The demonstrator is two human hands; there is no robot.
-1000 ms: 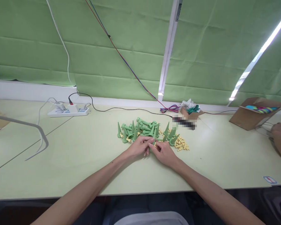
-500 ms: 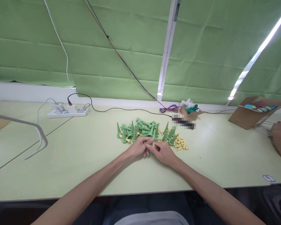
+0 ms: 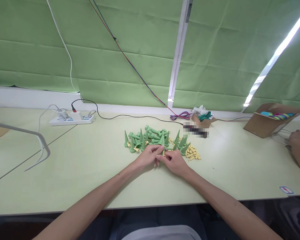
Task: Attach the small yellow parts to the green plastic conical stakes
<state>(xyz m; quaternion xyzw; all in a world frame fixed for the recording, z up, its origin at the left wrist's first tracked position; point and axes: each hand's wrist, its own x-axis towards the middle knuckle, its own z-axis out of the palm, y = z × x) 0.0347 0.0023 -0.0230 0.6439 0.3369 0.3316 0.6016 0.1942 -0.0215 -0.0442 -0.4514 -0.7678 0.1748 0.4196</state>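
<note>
head: held green cone [image 3: 162,141] points up, axis upright

I'm reading cones [image 3: 153,136] as smooth green plastic, small pieces [image 3: 193,153] as yellow plastic. Tabletop [image 3: 90,160] is looking smooth, faintly glossy over my feed; blinds [image 3: 115,90], creased matt cloth; box [image 3: 260,125], brown cardboard; wrap [image 3: 200,110], crinkled shiny plastic.

A pale yellow-green tabletop [image 3: 52,180] spans the full width of the view, an oblique dark seam [image 3: 15,168] crossing its left part. Behind it, a low white ledge [image 3: 30,97] runs beneath green blinds [image 3: 125,80] with horizontal creases. A narrow white strip [image 3: 176,53] divides the blinds; at right, bright light [image 3: 280,53] shows through a slanting gap. The space below the table's front edge is dark.
</note>
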